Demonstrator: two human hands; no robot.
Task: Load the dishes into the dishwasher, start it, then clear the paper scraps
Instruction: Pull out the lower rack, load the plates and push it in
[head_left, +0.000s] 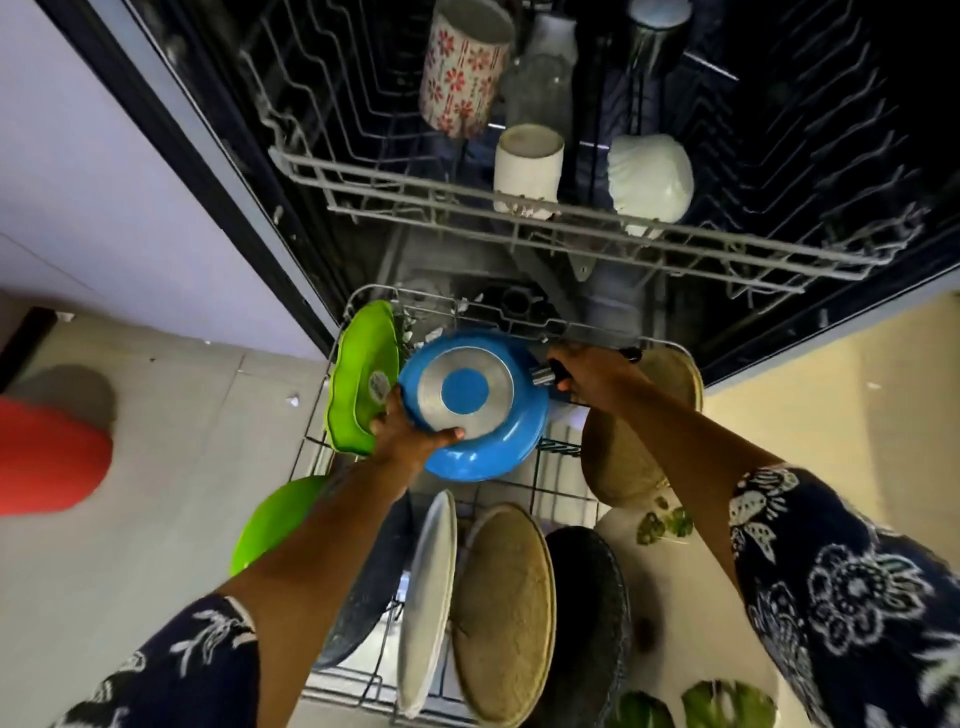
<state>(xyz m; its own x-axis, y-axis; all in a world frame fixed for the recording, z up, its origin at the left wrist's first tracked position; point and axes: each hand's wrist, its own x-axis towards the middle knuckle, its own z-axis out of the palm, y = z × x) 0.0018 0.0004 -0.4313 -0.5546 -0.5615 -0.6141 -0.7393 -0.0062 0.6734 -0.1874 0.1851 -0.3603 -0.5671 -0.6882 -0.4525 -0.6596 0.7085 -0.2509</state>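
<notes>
Patterned sleeves (857, 597) frame the view as a person loads the pulled-out lower rack (558, 448) of an open dishwasher (197, 156). Nearest the camera, a white plate (428, 597), a tan plate (506, 613) and a dark plate (587, 623) stand on edge, which leaves the far section for bulkier ware. Both forearms stretch forward and down, nearly straight, and converge on a blue frying pan (483, 405). It is held bottom-up over the rack's far end, probably so it drains and faces the spray. The left hand (410, 431) grasps the pan's near rim, with the thumb lying on the metal base. The right hand (587, 374) has its fingers clenched round the dark handle (544, 375), steadying the tilt. Just left of the pan, a green plate (363, 374) stands against the rack's side. A small paper scrap (292, 400) lies on the floor beside the rack, not yet cleared. Farther in, the upper rack (415, 181) carries a floral mug (462, 67), a white mug (527, 171) and a white bowl (649, 176).
</notes>
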